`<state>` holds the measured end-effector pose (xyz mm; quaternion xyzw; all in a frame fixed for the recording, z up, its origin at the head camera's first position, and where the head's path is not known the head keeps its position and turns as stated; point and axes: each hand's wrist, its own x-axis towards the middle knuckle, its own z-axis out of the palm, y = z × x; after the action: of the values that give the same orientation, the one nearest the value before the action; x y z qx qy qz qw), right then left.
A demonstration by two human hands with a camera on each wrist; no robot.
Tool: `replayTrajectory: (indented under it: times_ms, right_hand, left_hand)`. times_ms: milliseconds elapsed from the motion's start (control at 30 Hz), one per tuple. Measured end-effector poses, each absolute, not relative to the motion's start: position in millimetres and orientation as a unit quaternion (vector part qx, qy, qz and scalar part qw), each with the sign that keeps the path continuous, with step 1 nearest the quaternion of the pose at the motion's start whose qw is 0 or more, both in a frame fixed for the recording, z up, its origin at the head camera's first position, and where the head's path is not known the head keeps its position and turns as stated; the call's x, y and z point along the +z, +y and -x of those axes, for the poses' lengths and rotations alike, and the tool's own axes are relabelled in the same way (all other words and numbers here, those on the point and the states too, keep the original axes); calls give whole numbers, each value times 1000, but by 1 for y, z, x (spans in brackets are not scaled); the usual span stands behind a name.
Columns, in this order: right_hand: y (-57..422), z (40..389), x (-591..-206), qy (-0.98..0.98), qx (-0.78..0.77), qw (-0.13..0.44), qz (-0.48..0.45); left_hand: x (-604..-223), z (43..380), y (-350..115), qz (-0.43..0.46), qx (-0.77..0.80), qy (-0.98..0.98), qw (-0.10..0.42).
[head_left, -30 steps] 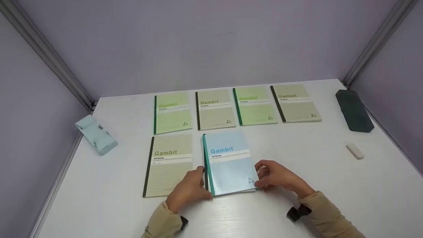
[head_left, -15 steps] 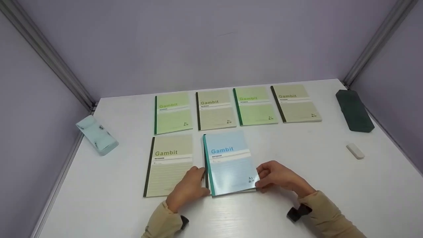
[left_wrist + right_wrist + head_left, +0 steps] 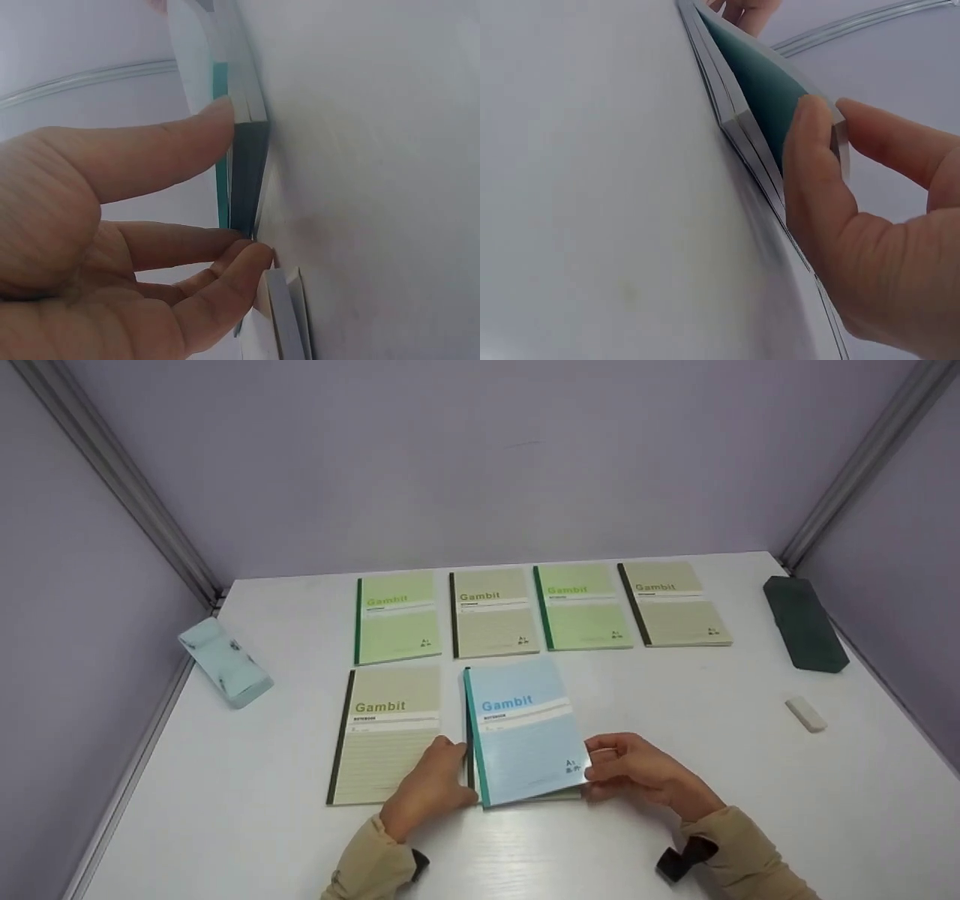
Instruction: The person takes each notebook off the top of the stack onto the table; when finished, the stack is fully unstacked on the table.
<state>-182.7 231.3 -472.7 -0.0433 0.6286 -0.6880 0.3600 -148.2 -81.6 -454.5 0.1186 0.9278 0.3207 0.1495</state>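
A blue notebook [image 3: 525,735] with a teal spine lies slightly skewed over a dark-spined notebook [image 3: 562,794], which is mostly hidden beneath it. My right hand [image 3: 645,772] pinches the blue notebook's lower right edge between thumb and fingers. In the right wrist view, that side of the blue notebook [image 3: 757,75] is lifted, leaving a wedge-shaped gap above the notebook below. My left hand [image 3: 427,786] rests at the spine side; in the left wrist view its thumb touches the stack's lower corner and its fingertips [image 3: 255,259] reach the spines. A beige notebook [image 3: 386,761] lies left of the stack.
Behind are a green notebook [image 3: 397,619], a beige one [image 3: 495,615], another green one [image 3: 583,607] and another beige one [image 3: 675,604]. A pale blue case [image 3: 226,662] lies far left. To the right are a dark green case [image 3: 806,622] and a white eraser [image 3: 805,714].
My right hand has raised the blue notebook's lower right side, so more of the notebook underneath shows. The left hand stays at the spine. The head view has tilted slightly.
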Motion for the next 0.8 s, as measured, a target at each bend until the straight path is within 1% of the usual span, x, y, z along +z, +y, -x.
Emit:
replayTrajectory:
  times_ms: [400, 633, 800]
  right_hand:
    - [231, 181, -452, 492, -790, 350, 104]
    - [231, 189, -435, 493, -794, 325, 148]
    - [239, 195, -420, 485, -802, 303, 174]
  left_hand:
    - [-457, 146, -82, -137, 316, 930, 128]
    - [-456, 146, -82, -143, 313, 931, 122]
    - [-456, 145, -83, -147, 312, 931, 118]
